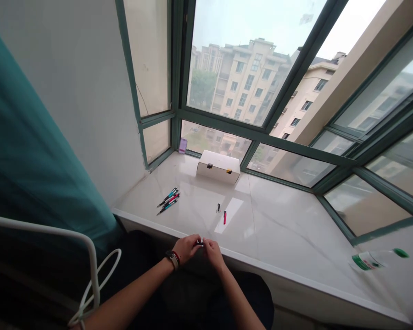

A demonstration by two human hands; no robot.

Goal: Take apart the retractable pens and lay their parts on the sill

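Observation:
At the sill's front edge my left hand (186,247) and my right hand (212,252) meet, thumbs and fingers pinched. Between them they grip a short black pen part (200,244), mostly covered by the fingers. Beyond the hands, slightly right, a red pen barrel (225,217) lies on the white sill. Beside it are small black pen pieces (218,208), too small to make out well. To the left lies a group of several pens (168,200) in blue, red and black, their tips toward the lower left.
A white box (219,167) with two dark and yellow tabs stands against the window. A small purple packet (182,145) leans in the left corner. Far right lies a clear bottle with a green cap (378,259). A white rail (89,250) and teal curtain (37,151) are on the left.

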